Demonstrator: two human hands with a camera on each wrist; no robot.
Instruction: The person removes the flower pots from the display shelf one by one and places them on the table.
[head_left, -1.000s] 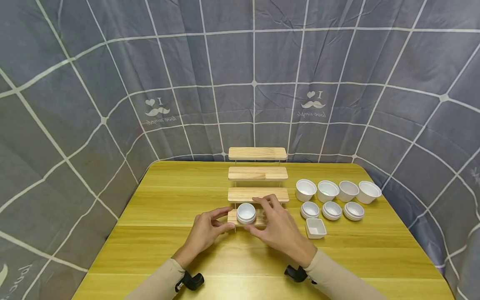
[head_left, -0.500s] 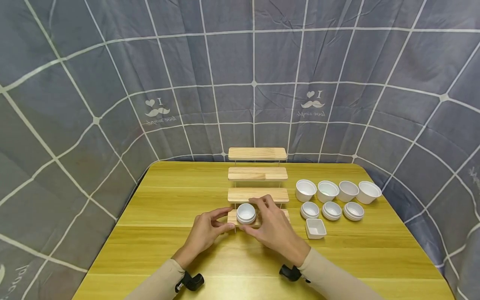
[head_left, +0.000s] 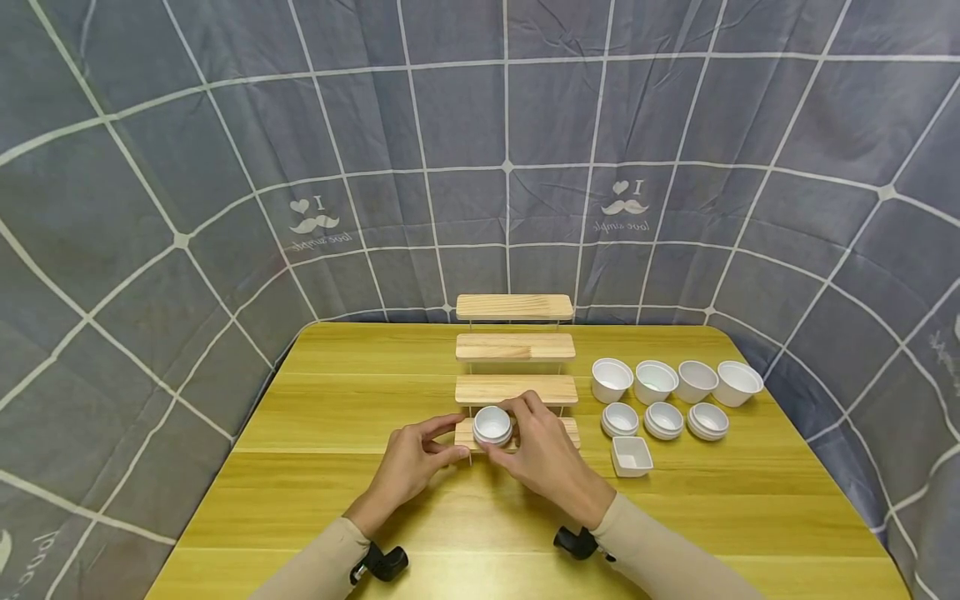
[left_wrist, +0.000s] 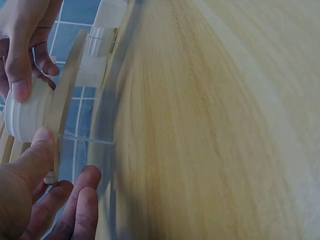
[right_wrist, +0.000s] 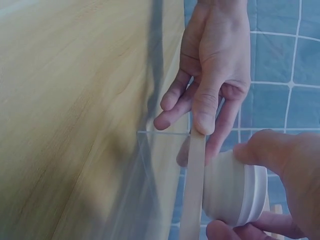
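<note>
A small white round ramekin (head_left: 492, 423) stands on the left part of the lowest board (head_left: 567, 431) of a four-step wooden display stand. My right hand (head_left: 551, 458) holds it, thumb at the front and fingers around its right and far side. In the right wrist view the ramekin (right_wrist: 230, 187) sits flat against the board, its ridged rim facing away from the wood. My left hand (head_left: 408, 462) grips the left end of that same board. Its thumb (left_wrist: 42, 137) presses on the board's edge, with other fingers below, in the left wrist view.
Right of the stand are several larger white cups (head_left: 612, 379) in a row, then small round ramekins (head_left: 620, 419) and a square white dish (head_left: 632, 457). The upper boards (head_left: 515, 307) rise behind, on clear supports. A grey checked curtain (head_left: 465, 200) surrounds the wooden table (head_left: 337, 383).
My right hand has shifted slightly left and its fingers have closed in around the ramekin. The left hand and the stand stay in place.
</note>
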